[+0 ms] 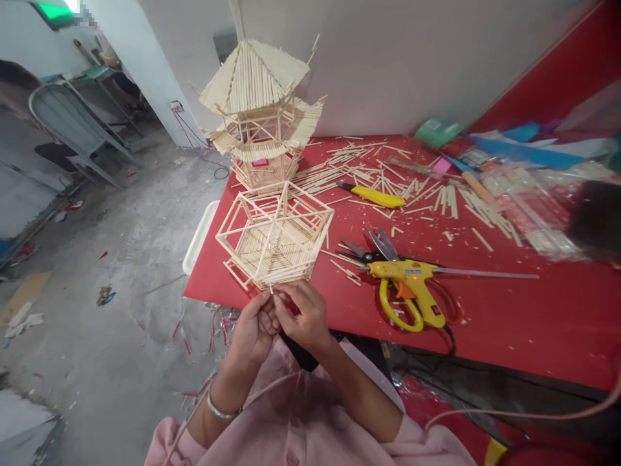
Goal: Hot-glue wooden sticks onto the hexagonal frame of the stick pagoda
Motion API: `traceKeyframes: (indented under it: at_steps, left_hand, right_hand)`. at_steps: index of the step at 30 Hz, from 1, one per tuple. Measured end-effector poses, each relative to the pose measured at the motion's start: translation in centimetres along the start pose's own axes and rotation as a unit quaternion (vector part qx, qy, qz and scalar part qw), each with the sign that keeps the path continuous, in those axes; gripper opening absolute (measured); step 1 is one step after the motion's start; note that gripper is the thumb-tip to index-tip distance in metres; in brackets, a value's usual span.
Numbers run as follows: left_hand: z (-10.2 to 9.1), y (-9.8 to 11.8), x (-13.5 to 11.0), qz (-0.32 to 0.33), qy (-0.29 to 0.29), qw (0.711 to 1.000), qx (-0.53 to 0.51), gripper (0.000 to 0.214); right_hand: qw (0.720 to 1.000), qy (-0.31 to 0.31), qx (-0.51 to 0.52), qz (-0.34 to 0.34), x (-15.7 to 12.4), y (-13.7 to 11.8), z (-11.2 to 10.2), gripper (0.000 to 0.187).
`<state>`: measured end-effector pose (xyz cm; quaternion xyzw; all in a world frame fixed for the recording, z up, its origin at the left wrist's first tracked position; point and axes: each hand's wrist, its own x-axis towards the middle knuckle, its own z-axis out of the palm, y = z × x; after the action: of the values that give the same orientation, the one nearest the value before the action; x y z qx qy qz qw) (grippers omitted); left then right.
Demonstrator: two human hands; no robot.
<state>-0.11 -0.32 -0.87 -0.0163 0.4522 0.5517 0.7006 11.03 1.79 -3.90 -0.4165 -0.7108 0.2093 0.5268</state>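
My left hand [253, 327] and my right hand [305, 315] meet at the near edge of the red table [533, 317]. Both are closed in a pinch on a short thin wooden stick [272, 292], just below a flat hexagonal frame of sticks [274, 234]. Behind that frame stands a tall stick pagoda model [259, 113] with tiered roofs. My left wrist wears a silver bangle [220, 410].
A yellow glue gun [414, 290] and yellow-handled scissors [388, 275] lie right of my hands. A yellow utility knife [376, 195] and several loose sticks [369, 169] lie further back. Plastic packets [538, 207] crowd the far right. A grey chair [72, 129] stands on the littered floor at left.
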Motion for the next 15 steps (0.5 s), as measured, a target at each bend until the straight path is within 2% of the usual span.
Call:
traceKeyframes:
  at_steps: [15]
  left_hand:
    - [0.04,0.05,0.01,0.0,-0.002,1.0,0.01,0.012]
  right_hand:
    - [1.0,-0.004,-0.005,0.004,0.06,-0.07,-0.09,0.019]
